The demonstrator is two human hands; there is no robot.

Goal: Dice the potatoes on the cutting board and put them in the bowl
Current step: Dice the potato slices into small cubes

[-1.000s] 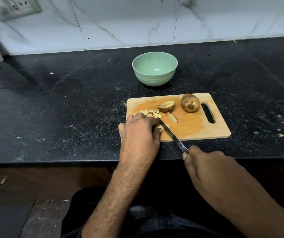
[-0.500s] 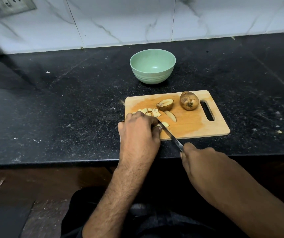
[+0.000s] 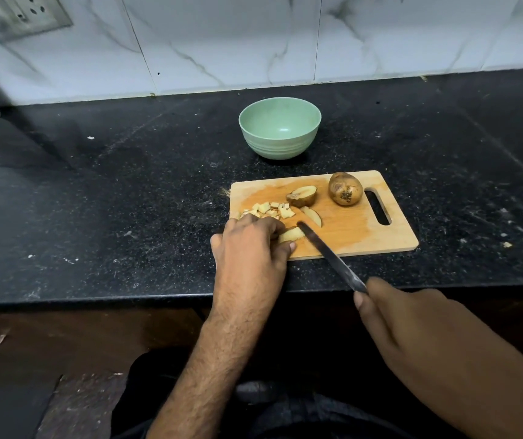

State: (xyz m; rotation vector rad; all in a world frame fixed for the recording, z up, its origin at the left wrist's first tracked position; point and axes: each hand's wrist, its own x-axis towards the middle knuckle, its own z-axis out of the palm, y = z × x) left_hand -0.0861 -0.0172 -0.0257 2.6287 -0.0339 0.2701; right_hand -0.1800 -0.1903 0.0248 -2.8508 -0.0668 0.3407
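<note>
While potato wedge is pinched by left hand and knife gripped by right hand, green bowl, nothing inside, is seen at 12 o'clock of cutting board; diced pieces piled on board.

No words, labels, brand marks or numbers can be read anywhere. The wall socket plate at the upper left is smudged and blurred, so any marking on it, if there is one, cannot be made out.
</note>
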